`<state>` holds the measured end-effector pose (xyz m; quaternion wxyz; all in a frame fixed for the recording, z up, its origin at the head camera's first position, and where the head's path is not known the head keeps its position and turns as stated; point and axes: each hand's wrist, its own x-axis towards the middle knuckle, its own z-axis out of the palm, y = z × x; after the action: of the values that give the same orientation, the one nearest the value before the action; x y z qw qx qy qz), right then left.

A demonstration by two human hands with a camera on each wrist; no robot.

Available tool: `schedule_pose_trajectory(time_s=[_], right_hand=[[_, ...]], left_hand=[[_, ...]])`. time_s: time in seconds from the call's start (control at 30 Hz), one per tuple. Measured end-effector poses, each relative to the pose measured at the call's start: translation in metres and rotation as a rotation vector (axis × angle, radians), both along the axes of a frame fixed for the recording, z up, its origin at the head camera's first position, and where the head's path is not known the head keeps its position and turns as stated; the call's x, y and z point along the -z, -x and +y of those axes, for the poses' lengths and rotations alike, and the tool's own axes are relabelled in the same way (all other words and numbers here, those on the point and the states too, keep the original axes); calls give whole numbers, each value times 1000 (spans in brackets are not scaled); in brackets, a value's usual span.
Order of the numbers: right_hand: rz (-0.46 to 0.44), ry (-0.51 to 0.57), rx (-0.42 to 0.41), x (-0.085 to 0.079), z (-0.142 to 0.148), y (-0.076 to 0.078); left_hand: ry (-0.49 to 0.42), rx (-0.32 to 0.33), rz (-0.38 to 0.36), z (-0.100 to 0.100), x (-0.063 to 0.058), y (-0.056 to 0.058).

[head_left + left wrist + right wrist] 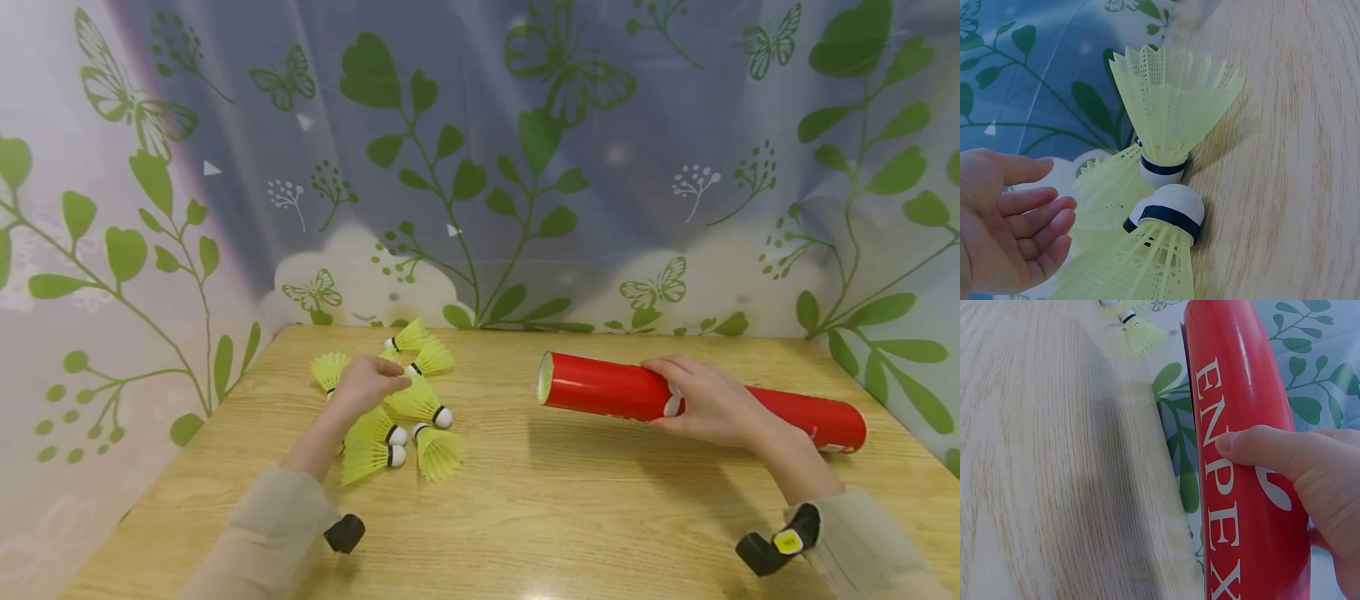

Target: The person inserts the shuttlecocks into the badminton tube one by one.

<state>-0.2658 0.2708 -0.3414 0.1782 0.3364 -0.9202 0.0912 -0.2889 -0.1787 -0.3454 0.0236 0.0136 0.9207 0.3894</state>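
My right hand (708, 407) grips a red shuttlecock tube (603, 387) around its middle, with the thumb (1260, 445) lying across the white lettering. The tube's uncapped end faces left and shows a yellow-green inside. Over a cluster of yellow shuttlecocks, my left hand (365, 385) hovers with loosely bent fingers and nothing in them. Beside those fingers in the left wrist view are a shuttlecock (1175, 106) with its skirt upward and another shuttlecock (1147, 265) with its white cork toward the first. Part of the cluster is hidden behind the left hand and wrist.
The wooden table (510, 517) carries the shuttlecocks at its left. One shuttlecock (441, 454) lies at the cluster's near right side, another (408, 335) near the table's back edge. Behind the table hangs a curtain (480, 167) printed with leaves and butterflies.
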Motion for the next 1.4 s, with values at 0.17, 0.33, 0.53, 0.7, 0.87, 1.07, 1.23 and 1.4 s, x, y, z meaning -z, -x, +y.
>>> schedule_pose_trajectory(time_s=[0.17, 0.33, 0.53, 0.7, 0.87, 1.07, 1.23, 1.4], right_hand=[[1, 1, 0, 1, -1, -1], [-11, -4, 12, 1, -1, -1], [-25, -7, 15, 0, 0, -1], [-26, -10, 13, 1, 1, -2], [-32, -16, 26, 2, 2, -3], [-51, -21, 46, 2, 3, -3], [-52, -23, 47, 1, 3, -3], [-47, -22, 47, 1, 3, -3]], left_hand=[[27, 20, -26, 2, 4, 1], [78, 21, -8, 3, 6, 2], [126, 22, -17, 4, 7, 3], [128, 25, -19, 4, 6, 3], [67, 26, -17, 2, 3, 0], [-40, 12, 1, 0, -3, 0], [-111, 17, 13, 3, -9, 0], [-133, 33, 44, 12, -14, -3]])
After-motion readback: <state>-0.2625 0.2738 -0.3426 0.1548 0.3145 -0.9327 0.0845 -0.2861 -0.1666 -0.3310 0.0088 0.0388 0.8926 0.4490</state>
